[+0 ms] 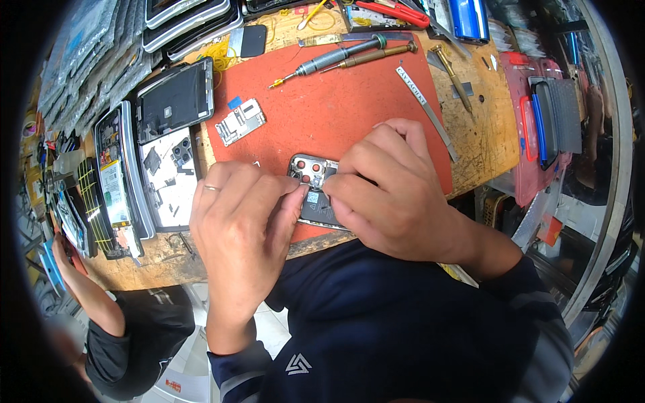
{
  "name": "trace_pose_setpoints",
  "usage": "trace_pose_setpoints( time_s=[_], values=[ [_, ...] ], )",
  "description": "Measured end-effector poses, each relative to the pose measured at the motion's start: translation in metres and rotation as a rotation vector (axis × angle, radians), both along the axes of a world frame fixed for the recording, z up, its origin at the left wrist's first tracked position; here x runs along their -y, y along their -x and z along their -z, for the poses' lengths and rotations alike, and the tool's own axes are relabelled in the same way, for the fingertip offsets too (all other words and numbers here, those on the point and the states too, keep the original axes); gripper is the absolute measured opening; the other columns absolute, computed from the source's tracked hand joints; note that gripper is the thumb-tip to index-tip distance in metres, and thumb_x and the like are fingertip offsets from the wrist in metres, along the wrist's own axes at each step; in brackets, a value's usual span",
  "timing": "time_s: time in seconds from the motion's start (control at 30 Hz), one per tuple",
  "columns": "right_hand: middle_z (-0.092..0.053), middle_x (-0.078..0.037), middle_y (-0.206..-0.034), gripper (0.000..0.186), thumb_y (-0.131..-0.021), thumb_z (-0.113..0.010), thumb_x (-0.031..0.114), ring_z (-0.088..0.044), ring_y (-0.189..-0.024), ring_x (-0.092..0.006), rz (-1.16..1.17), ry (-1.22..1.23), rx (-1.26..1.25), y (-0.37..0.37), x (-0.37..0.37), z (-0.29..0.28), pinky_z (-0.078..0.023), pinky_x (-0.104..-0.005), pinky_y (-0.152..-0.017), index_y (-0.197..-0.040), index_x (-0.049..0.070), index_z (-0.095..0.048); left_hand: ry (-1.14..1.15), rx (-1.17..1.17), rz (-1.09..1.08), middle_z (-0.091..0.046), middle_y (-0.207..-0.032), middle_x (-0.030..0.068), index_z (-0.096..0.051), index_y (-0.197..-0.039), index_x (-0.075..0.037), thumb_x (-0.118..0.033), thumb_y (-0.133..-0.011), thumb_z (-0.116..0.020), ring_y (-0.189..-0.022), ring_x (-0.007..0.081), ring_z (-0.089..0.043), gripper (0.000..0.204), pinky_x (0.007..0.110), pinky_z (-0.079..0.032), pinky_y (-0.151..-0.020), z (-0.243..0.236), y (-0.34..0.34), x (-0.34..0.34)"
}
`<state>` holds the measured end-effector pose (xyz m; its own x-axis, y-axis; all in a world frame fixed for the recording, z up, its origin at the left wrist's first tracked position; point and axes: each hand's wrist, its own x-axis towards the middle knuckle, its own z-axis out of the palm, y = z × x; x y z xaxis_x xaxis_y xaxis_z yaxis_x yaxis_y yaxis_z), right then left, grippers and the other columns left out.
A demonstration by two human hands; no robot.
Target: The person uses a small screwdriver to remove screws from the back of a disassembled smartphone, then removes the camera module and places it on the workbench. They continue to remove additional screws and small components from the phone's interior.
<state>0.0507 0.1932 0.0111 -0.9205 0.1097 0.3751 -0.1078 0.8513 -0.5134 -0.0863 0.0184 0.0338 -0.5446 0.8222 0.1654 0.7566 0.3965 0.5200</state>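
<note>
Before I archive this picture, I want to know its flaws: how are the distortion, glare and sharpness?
In the head view, the metal rail at right bows and corners fall black; glare marks the plastic sleeves and blue cylinder; the open phone between left hand and right hand looks fairly sharp, but its tiniest parts can't be told apart.

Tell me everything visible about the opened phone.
The opened phone rests on the red mat, near its closest edge. It has a silvery, metallic-looking rim, rounded corners, three reddish round openings toward its far left corner, and a dark battery with a pale label. Your left hand and right hand seem to touch it, hiding parts.
</note>
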Motion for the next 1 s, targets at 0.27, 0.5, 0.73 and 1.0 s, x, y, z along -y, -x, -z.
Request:
trace_pose_setpoints(
  time_s=[0.27,0.5,0.73,1.0],
  values=[
    [-0.061,-0.003,-0.093,0.026,-0.074,-0.086,0.007,-0.061,-0.087,-0.0262,-0.024,0.004,0.051,0.001,-0.002,-0.007,-0.045,-0.0483,-0.092,-0.097,0.008,-0.073,-0.019,-0.007,0.019,-0.067,-0.086,0.0059,-0.079,-0.089,-0.007,-0.011,-0.08,-0.09,-0.089,0.0299,-0.066,0.014,0.043,-0.05,-0.081,0.002,0.001,0.002],
    [-0.061,-0.003,-0.093,0.026,-0.074,-0.088,0.009,-0.062,-0.089,-0.0263,-0.012,0.002,0.006,0.0,0.002,-0.002,-0.045,-0.0491,-0.092,-0.096,0.008,-0.073,-0.028,-0.01,0.042,-0.068,-0.088,0.0056,-0.079,-0.091,-0.007,-0.01,-0.081,-0.09,-0.091,0.0294,-0.066,0.015,0.043,-0.05,-0.082,0.002,0.003,0.003],
    [-0.06,-0.003,-0.094,0.029,-0.073,-0.09,0.012,-0.061,-0.088,-0.0252,-0.024,-0.063,-0.023,-0.003,0.004,0.001,-0.047,-0.052,-0.093,-0.097,0.008,-0.074,-0.055,-0.011,0.046,-0.07,-0.093,0.0084,-0.077,-0.098,-0.005,-0.003,-0.086,-0.083,-0.097,0.031,-0.068,0.014,0.044,-0.048,-0.09,0.001,0.001,0.012],
    [-0.062,-0.002,-0.094,0.028,-0.073,-0.09,0.009,-0.061,-0.086,-0.0249,0.012,-0.052,-0.076,0.002,0.008,0.0,-0.048,-0.0518,-0.092,-0.096,0.009,-0.074,-0.105,0.015,-0.11,-0.071,-0.097,0.011,-0.076,-0.101,-0.005,-0.002,-0.089,-0.081,-0.098,0.032,-0.068,0.014,0.043,-0.047,-0.093,0.005,-0.012,0.031]
  ],
)
